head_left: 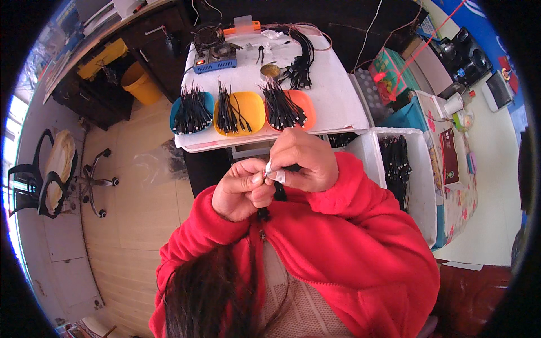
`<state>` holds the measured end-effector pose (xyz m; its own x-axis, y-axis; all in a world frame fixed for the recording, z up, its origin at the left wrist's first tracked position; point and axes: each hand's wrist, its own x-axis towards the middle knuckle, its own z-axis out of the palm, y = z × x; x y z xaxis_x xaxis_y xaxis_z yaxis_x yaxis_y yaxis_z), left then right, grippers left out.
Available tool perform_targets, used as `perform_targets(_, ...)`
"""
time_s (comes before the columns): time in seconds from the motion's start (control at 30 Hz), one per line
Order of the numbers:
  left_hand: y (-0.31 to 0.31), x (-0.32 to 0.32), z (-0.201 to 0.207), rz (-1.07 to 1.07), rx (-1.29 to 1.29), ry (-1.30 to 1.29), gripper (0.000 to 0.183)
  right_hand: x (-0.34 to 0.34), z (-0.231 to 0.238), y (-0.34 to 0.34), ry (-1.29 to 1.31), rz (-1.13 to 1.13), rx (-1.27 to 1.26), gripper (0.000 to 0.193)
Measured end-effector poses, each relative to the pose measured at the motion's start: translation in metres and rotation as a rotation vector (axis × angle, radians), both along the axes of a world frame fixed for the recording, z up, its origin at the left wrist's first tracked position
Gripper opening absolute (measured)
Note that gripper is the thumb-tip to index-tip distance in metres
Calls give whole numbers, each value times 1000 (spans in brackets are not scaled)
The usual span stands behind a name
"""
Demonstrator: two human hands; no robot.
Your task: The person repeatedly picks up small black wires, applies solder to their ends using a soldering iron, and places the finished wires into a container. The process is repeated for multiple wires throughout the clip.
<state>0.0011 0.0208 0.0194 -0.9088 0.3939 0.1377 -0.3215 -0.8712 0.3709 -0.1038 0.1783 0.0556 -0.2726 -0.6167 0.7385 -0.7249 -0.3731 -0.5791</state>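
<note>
My left hand (242,188) and my right hand (304,158) meet in front of my chest, just off the table's near edge. Thumb and fingertips of the left hand are pinched on a thin black cable (263,214), whose dark end hangs below the fingers. The right fingers are closed at the same spot, with a white wrap or scrap (277,176) at their tips. Just beyond stand a blue tray (209,105), a yellow tray (256,112) and an orange tray (307,104), each holding short black cables with connectors.
On the white table (338,84) are a blue electric device (215,62), a small round tin (270,71) and a bundle of black cables (301,62). A white foam box (425,186) with more cables stands to my right. An office chair (56,169) is at the left.
</note>
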Motion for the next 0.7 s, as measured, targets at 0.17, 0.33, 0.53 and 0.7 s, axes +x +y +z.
perform_targets(0.17, -5, -7, 3, 257, -231, 6, 15, 1, -8, -8, -352, 15, 26, 9)
perform_targets(0.33, -17, -22, 4, 368, -300, -72, 12, -19, -13, -15, -538, 84, 125, 12)
perform_targets(0.53, -28, -47, 2, 344, -377, -54, 12, -43, -14, -22, -493, 52, 150, 12)
perform_targets(0.7, -36, -75, 8, 340, -455, -86, 15, -57, -23, -36, -773, 83, 36, 7)
